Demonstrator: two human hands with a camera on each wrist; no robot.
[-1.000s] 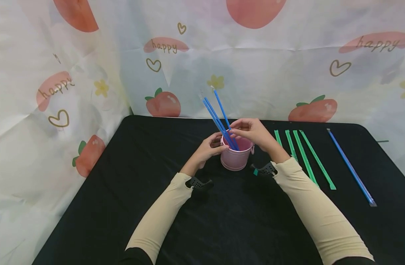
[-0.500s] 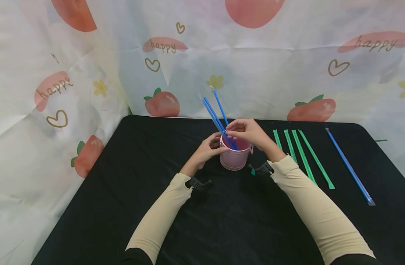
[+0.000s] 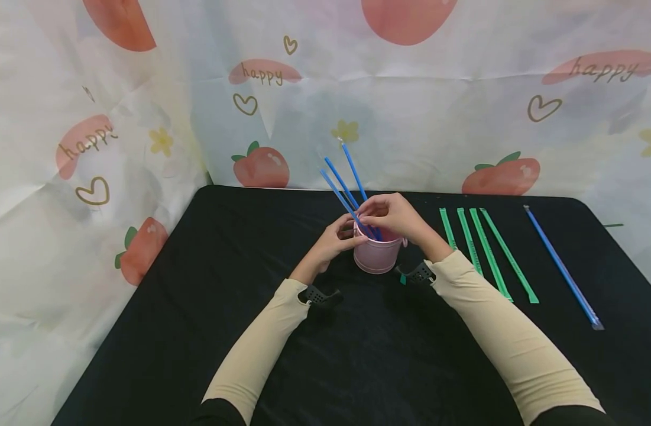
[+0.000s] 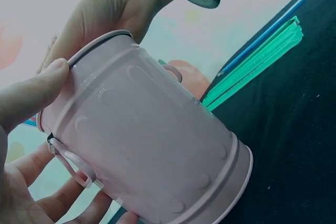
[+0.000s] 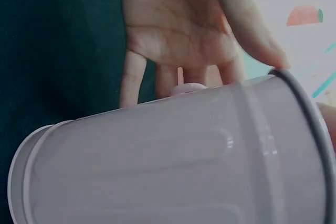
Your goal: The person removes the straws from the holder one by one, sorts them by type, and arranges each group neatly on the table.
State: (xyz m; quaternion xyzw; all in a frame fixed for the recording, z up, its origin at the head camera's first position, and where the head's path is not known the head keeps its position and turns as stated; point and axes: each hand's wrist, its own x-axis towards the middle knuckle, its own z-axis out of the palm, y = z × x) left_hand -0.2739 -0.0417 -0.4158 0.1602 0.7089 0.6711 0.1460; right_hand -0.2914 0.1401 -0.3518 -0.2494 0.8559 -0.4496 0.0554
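Note:
A small pink bucket [image 3: 377, 257] stands upright on the black table. My left hand [image 3: 330, 244] grips its left side, thumb at the rim and the other fingers around the wall by a handle loop, as the left wrist view shows on the bucket [image 4: 152, 135]. Three slim blue straws [image 3: 337, 191], with clear wrapper ends, lean leftward out of the bucket. Above the opening, my right hand [image 3: 391, 218] pinches a blue straw, its fingertips partly hiding the straws' lower parts. In the right wrist view the bucket wall [image 5: 157, 156] hides most of the left fingertips.
Several green wrapped straws [image 3: 508, 255] lie in a row to the right of the bucket, some partly behind the right forearm. Farther right lies another blue straw or bundle [image 3: 562, 266]. A printed cloth backdrop [image 3: 410, 136] rises behind the table's far edge.
My right hand has shifted slightly left and down over the bucket. One blue straw has separated from its neighbour and sits lower, farther left. My left hand and the bucket stay put.

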